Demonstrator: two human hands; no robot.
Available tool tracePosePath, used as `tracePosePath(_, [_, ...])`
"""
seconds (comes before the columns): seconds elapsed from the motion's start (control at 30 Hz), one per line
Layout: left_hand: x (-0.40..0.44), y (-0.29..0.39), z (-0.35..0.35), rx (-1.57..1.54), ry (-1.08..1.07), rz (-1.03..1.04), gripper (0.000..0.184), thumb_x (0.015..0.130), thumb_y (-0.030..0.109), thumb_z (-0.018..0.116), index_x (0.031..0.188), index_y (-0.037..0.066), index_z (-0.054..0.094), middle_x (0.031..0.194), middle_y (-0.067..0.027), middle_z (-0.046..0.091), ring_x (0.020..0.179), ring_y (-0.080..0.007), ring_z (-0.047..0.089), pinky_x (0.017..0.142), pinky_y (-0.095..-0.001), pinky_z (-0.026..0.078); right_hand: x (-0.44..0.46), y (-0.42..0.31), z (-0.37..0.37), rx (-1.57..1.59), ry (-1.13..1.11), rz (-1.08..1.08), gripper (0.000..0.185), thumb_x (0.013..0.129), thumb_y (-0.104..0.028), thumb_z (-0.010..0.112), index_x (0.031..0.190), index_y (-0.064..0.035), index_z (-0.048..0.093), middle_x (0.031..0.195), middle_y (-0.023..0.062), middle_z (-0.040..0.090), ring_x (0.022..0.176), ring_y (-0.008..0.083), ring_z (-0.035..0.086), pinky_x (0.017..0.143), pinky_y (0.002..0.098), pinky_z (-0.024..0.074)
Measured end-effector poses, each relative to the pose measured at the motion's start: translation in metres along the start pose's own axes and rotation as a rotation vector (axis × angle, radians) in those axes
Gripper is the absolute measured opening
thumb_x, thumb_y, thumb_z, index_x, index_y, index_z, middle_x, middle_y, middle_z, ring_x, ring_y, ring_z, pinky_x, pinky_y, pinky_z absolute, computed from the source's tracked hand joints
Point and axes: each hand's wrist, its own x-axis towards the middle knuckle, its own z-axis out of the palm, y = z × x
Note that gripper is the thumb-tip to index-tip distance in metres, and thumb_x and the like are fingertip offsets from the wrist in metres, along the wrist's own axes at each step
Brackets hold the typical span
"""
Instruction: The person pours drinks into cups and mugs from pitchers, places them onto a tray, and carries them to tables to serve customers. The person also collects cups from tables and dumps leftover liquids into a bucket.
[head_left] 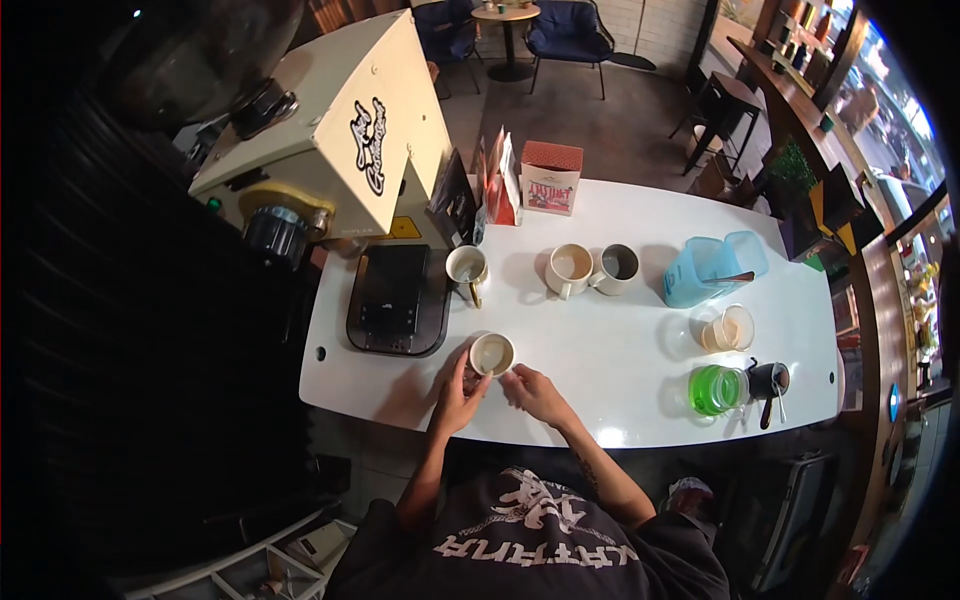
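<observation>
Pale cup (492, 355) sits above the front part of the white table (580, 390), between both hands. Left hand (460, 396): fingers curved against its left side, grasping it. Right hand (535, 393): at its lower right; grasp cannot be told. Cup mouth faces up, long axis near vertical. Black scale (390, 300) left of the grip; handled cup (467, 268) beyond it.

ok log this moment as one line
left hand: holding cream cup | right hand: at cup's right side, contact unclear | beyond: cream mug beside grey-lined mug | farther right: light-blue containers
</observation>
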Motion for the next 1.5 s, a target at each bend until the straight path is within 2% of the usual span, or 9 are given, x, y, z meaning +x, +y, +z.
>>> tracePosePath(0.1, [0.009,0.001,-0.015,0.084,0.002,0.000,0.073,0.092,0.022,0.066,0.147,0.001,0.025,0.098,-0.0107,0.065,0.077,-0.0122,0.061,0.063,-0.0256,0.050,0.017,-0.005,0.009,-0.054,0.036,0.011,0.031,0.099,-0.027,0.049,0.089,0.0014,0.054,0.065,0.0141,0.060,0.060,0.0240,0.061,0.059,0.0370,0.0481])
tracePosePath(0.23, [0.023,0.002,-0.023,0.254,0.110,0.222,0.076,0.091,0.024,0.067,0.149,0.003,0.021,0.096,-0.0106,0.064,0.075,-0.0134,0.059,0.065,-0.0270,0.050,0.036,-0.003,0.021,-0.184,0.096,-0.027,0.029,0.102,-0.024,0.047,0.086,0.0001,0.051,0.063,0.0076,0.055,0.058,0.0173,0.055,0.058,0.0324,0.0447])
tracePosePath(0.4, [0.037,0.016,-0.040,0.186,-0.087,-0.121,0.083,0.091,0.025,0.067,0.152,0.006,0.014,0.100,-0.0143,0.066,0.084,-0.0177,0.064,0.075,-0.0339,0.050,0.047,-0.011,0.024,-0.234,0.112,-0.087,0.024,0.099,-0.020,0.051,0.087,0.0004,0.050,0.065,0.0143,0.058,0.059,0.0258,0.056,0.060,0.0364,0.0457])
tracePosePath(0.63, [0.051,0.020,-0.044,0.196,-0.117,-0.165,0.080,0.092,0.024,0.066,0.151,0.005,0.016,0.089,-0.0128,0.067,0.074,-0.0150,0.064,0.070,-0.0302,0.050,0.055,-0.011,0.026,-0.220,0.134,-0.067,0.026,0.098,-0.022,0.053,0.086,0.0011,0.051,0.067,0.0157,0.060,0.061,0.0298,0.059,0.060,0.0383,0.0459])
tracePosePath(0.73, [0.055,0.019,-0.044,0.186,-0.122,-0.133,0.078,0.092,0.024,0.066,0.150,0.004,0.019,0.087,-0.0133,0.067,0.074,-0.0158,0.064,0.070,-0.0304,0.050,0.056,-0.015,0.021,-0.191,0.083,-0.004,0.031,0.095,-0.027,0.056,0.091,0.0033,0.052,0.081,0.0287,0.061,0.083,0.0475,0.060,0.070,0.0509,0.0468])
tracePosePath(1.03, [0.070,0.013,-0.040,0.181,-0.017,-0.017,0.080,0.086,0.027,0.072,0.144,-0.005,0.027,0.112,-0.0224,0.063,0.092,-0.0221,0.067,0.078,-0.0331,0.053,0.063,-0.005,0.032,-0.192,0.165,-0.262,0.026,0.090,-0.021,0.067,0.092,0.0001,0.051,0.074,0.0180,0.061,0.066,0.0342,0.061,0.061,0.0405,0.0474])
tracePosePath(1.13, [0.074,0.016,-0.036,0.274,0.026,0.002,0.086,0.079,0.031,0.078,0.140,-0.007,0.032,0.117,-0.0249,0.060,0.101,-0.0271,0.065,0.084,-0.0365,0.053,0.050,-0.020,0.019,-0.031,0.086,-0.141,0.031,0.087,-0.021,0.068,0.099,0.0029,0.052,0.085,0.0222,0.065,0.082,0.0395,0.064,0.071,0.0445,0.0496])
tracePosePath(1.27, [0.077,0.025,-0.031,0.428,0.110,-0.007,0.091,0.071,0.037,0.082,0.137,-0.005,0.037,0.118,-0.0246,0.061,0.107,-0.0338,0.063,0.090,-0.0404,0.050,0.037,-0.027,-0.009,-0.010,0.125,-0.104,0.027,0.089,-0.018,0.065,0.102,0.0022,0.054,0.083,0.0175,0.066,0.073,0.0313,0.066,0.067,0.0395,0.0506])
tracePosePath(1.5, [0.081,0.014,-0.038,0.495,0.107,-0.051,0.096,0.067,0.039,0.084,0.138,-0.005,0.036,0.118,-0.0252,0.061,0.107,-0.0328,0.064,0.089,-0.0413,0.051,0.025,-0.009,-0.066,0.246,0.610,-0.068,0.023,0.096,-0.014,0.056,0.113,0.0003,0.051,0.084,0.0077,0.060,0.060,0.0126,0.061,0.053,0.0273,0.0466])
